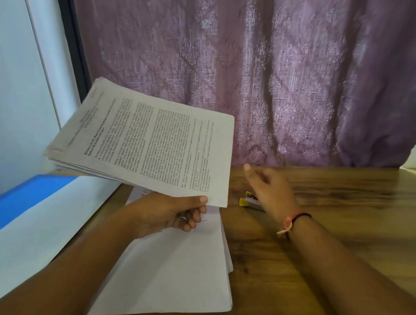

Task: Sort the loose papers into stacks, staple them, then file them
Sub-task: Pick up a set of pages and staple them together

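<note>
My left hand (pixel 172 211) pinches the near edge of a thick stack of printed papers (pixel 146 142) and holds it up above the table, tilted toward the left. Under it a second stack of white sheets (pixel 175 278) lies flat on the wooden table (pixel 339 198). My right hand (pixel 269 187) hovers over the table to the right of the raised stack, fingers extended and slightly blurred, holding nothing. A small yellow and grey stapler (pixel 248 202) lies on the table just beneath that hand, partly hidden by it.
A blue and white file folder (pixel 12 225) lies at the left edge, tilted against the white wall. A purple patterned curtain (pixel 263 73) hangs behind the table. Bare wood extends to the right.
</note>
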`<action>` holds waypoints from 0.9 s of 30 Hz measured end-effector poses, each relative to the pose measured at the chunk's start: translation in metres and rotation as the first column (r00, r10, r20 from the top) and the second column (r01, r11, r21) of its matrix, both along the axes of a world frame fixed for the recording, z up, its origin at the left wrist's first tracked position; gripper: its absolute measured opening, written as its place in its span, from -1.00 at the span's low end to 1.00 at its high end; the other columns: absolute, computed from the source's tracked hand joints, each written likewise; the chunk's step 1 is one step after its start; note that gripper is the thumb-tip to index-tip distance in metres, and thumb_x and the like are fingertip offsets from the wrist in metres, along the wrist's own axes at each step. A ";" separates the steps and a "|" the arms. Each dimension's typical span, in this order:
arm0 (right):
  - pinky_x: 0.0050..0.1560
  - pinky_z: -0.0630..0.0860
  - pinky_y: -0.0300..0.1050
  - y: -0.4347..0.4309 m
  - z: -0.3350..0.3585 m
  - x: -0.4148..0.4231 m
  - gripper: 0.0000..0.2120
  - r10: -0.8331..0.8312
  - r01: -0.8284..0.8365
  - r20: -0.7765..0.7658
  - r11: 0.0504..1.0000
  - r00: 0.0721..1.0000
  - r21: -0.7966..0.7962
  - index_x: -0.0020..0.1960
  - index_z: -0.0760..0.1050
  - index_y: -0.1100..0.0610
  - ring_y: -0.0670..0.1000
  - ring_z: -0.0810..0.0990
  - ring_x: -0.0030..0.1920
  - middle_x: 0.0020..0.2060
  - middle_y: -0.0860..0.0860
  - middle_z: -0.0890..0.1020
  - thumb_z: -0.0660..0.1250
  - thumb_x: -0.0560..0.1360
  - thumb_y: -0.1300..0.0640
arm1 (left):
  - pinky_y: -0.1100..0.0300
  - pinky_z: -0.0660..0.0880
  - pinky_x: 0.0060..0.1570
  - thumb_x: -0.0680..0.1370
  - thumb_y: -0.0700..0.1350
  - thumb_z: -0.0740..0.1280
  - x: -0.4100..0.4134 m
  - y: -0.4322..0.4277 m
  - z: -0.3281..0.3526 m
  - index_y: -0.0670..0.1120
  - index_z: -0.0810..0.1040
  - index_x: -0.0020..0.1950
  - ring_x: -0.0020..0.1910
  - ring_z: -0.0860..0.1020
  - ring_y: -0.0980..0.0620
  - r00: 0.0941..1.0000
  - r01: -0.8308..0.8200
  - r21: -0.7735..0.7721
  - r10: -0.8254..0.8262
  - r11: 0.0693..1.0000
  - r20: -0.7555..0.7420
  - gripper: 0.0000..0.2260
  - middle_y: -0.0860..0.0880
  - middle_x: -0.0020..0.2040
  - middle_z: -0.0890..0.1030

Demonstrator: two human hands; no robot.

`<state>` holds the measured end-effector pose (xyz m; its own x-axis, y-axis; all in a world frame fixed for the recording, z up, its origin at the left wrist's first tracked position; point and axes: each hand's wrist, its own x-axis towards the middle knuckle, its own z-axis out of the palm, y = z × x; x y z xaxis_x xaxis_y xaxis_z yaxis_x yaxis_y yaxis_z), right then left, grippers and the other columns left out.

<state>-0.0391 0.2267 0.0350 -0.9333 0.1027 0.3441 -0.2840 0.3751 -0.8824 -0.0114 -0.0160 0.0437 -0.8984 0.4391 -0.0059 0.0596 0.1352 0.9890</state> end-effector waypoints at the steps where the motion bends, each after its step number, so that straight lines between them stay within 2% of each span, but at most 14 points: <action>1: -0.17 0.54 -0.34 -0.008 0.004 0.004 -0.57 0.093 -0.087 0.027 0.983 0.995 -0.164 0.22 0.57 0.08 -0.27 0.62 0.00 0.07 -0.06 0.65 0.29 0.56 -0.22 | 0.14 0.63 -0.20 0.60 -0.12 0.38 0.001 0.001 0.001 -0.21 0.64 0.04 -0.25 0.62 -0.05 1.000 0.026 -0.026 -0.026 0.999 -0.003 -0.84 -0.19 -0.17 0.64; 2: -0.05 0.60 -0.22 -0.016 0.007 0.008 -0.60 0.172 -0.156 0.034 0.947 0.985 -0.280 0.24 0.58 0.07 -0.14 0.63 0.13 0.13 -0.06 0.67 0.28 0.58 -0.19 | 0.13 0.63 -0.18 0.60 -0.12 0.38 0.004 0.002 0.003 -0.21 0.64 0.05 -0.24 0.63 -0.06 0.999 0.046 -0.053 -0.046 0.998 -0.005 -0.84 -0.19 -0.16 0.64; 4: 0.12 0.60 -0.01 -0.028 0.010 0.015 -0.72 0.241 -0.215 0.006 0.878 0.971 -0.427 0.22 0.59 0.10 0.02 0.66 0.16 0.12 -0.02 0.70 0.28 0.62 -0.03 | 0.10 0.65 -0.15 0.60 -0.11 0.38 0.007 0.006 0.006 -0.19 0.64 0.05 -0.21 0.64 -0.07 0.996 0.084 -0.112 -0.085 0.990 -0.004 -0.84 -0.18 -0.14 0.66; 6: 0.14 0.61 0.04 -0.034 0.014 0.022 -0.80 0.208 -0.171 0.015 0.842 0.978 -0.511 0.20 0.58 0.14 0.05 0.67 0.13 0.10 0.01 0.71 0.29 0.63 0.13 | 0.06 0.66 -0.09 0.58 -0.08 0.41 0.010 0.010 0.009 -0.16 0.64 0.09 -0.16 0.66 -0.10 0.991 0.131 -0.155 -0.130 0.979 0.018 -0.83 -0.18 -0.10 0.68; 8: 0.16 0.60 0.08 -0.035 0.015 0.027 -0.79 0.184 -0.143 0.014 0.807 0.983 -0.573 0.22 0.57 0.18 0.07 0.67 0.13 0.10 0.04 0.70 0.30 0.62 0.22 | 0.03 0.66 -0.03 0.55 -0.12 0.44 0.014 0.010 0.015 -0.13 0.61 0.19 -0.08 0.68 -0.14 0.989 0.146 -0.132 -0.145 0.980 0.016 -0.76 -0.19 -0.02 0.69; 12: 0.11 0.63 0.08 -0.035 0.014 0.041 -0.73 0.228 -0.144 0.029 0.701 0.973 -0.698 0.26 0.53 0.14 0.07 0.67 0.13 0.10 0.03 0.71 0.33 0.58 0.29 | -0.04 0.65 0.09 0.55 -0.32 0.41 0.018 -0.001 0.029 -0.05 0.52 0.35 0.19 0.66 -0.11 1.000 0.010 0.126 -0.009 0.992 -0.010 -0.61 -0.12 0.22 0.67; 15: 0.02 0.63 -0.04 -0.036 0.011 0.057 -0.65 0.283 -0.159 0.045 0.655 0.958 -0.739 0.28 0.52 0.09 0.04 0.67 0.15 0.11 0.01 0.70 0.37 0.53 0.34 | -0.05 0.62 0.16 0.59 -0.39 0.32 0.017 -0.013 0.037 -0.11 0.47 0.41 0.25 0.63 -0.12 0.994 -0.102 0.342 0.109 0.934 -0.002 -0.59 -0.13 0.28 0.65; 17: 0.03 0.61 -0.05 -0.039 0.011 0.068 -0.62 0.317 -0.176 0.064 0.671 0.946 -0.720 0.29 0.51 0.08 0.05 0.65 0.18 0.12 0.01 0.70 0.40 0.51 0.32 | -0.06 0.62 0.15 0.60 -0.42 0.28 0.019 -0.022 0.040 -0.10 0.47 0.40 0.22 0.65 -0.12 0.983 -0.174 0.380 0.186 0.909 0.006 -0.59 -0.11 0.25 0.67; 19: 0.04 0.61 -0.03 -0.043 0.012 0.077 -0.67 0.334 -0.176 0.073 0.655 0.940 -0.735 0.28 0.53 0.09 0.09 0.64 0.18 0.12 0.04 0.70 0.40 0.53 0.26 | -0.13 0.61 0.17 0.61 -0.42 0.27 0.024 -0.031 0.040 -0.02 0.49 0.36 0.18 0.67 -0.12 0.966 -0.252 0.351 0.257 0.902 0.032 -0.58 -0.06 0.20 0.69; 21: 0.06 0.61 0.01 -0.041 0.015 0.083 -0.74 0.313 -0.130 0.097 0.630 0.945 -0.766 0.24 0.56 0.11 0.10 0.65 0.15 0.11 0.08 0.70 0.36 0.57 0.14 | -0.18 0.60 0.16 0.61 -0.39 0.27 0.030 -0.041 0.037 0.06 0.51 0.29 0.14 0.68 -0.12 0.946 -0.322 0.279 0.320 0.905 0.054 -0.59 0.00 0.14 0.72; 23: 0.03 0.60 0.01 -0.036 0.019 0.089 -0.73 0.332 -0.119 0.144 0.657 0.932 -0.744 0.21 0.59 0.13 0.07 0.66 0.10 0.11 0.10 0.70 0.30 0.59 0.02 | -0.20 0.59 0.17 0.61 -0.33 0.29 0.038 -0.052 0.032 0.10 0.51 0.28 0.16 0.66 -0.14 0.924 -0.383 0.186 0.378 0.905 0.060 -0.62 0.01 0.13 0.72; 27: -0.06 0.64 -0.02 -0.030 0.018 0.096 -0.66 0.448 -0.169 0.257 0.713 0.856 -0.680 0.18 0.62 0.10 0.03 0.68 0.03 0.03 0.06 0.71 0.33 0.56 -0.11 | -0.06 0.63 0.04 0.63 -0.24 0.27 0.061 -0.065 0.018 0.15 0.51 0.24 0.12 0.63 -0.12 0.904 -0.424 0.044 0.420 0.905 0.075 -0.68 0.00 0.14 0.67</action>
<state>0.0567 0.1970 0.0533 -0.9845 -0.1592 -0.0731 0.1236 -0.3355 -0.9339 0.0492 -0.0806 0.0619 -0.9983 0.0200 -0.0541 -0.0525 0.0770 0.9957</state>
